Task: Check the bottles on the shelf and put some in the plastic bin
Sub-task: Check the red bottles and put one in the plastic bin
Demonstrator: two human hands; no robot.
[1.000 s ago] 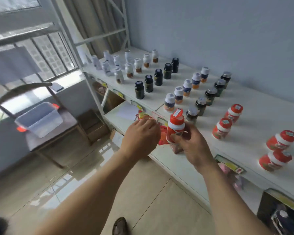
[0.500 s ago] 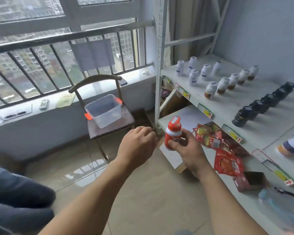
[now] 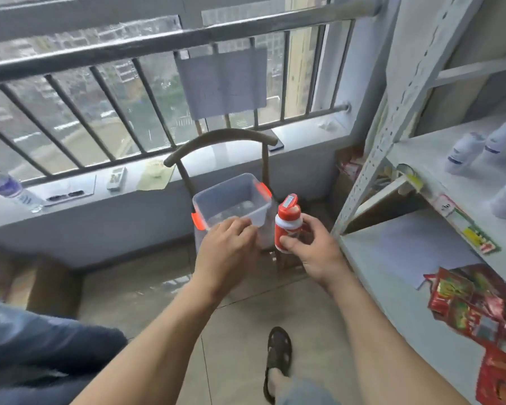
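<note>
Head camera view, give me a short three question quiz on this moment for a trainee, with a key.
1. True or false: the red-capped red and white bottle already lies inside the clear plastic bin with orange clips.
2. Which hand grips the bottle? A) left hand B) right hand
3. Fill in: the bin sits on a brown wooden ____.

Key: 1 false, it is held beside the bin; 2 B; 3 chair.

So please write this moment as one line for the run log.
right hand: holds red bottle | left hand: holds nothing, near bin rim | bin: on chair | bottle: not yet in bin
</note>
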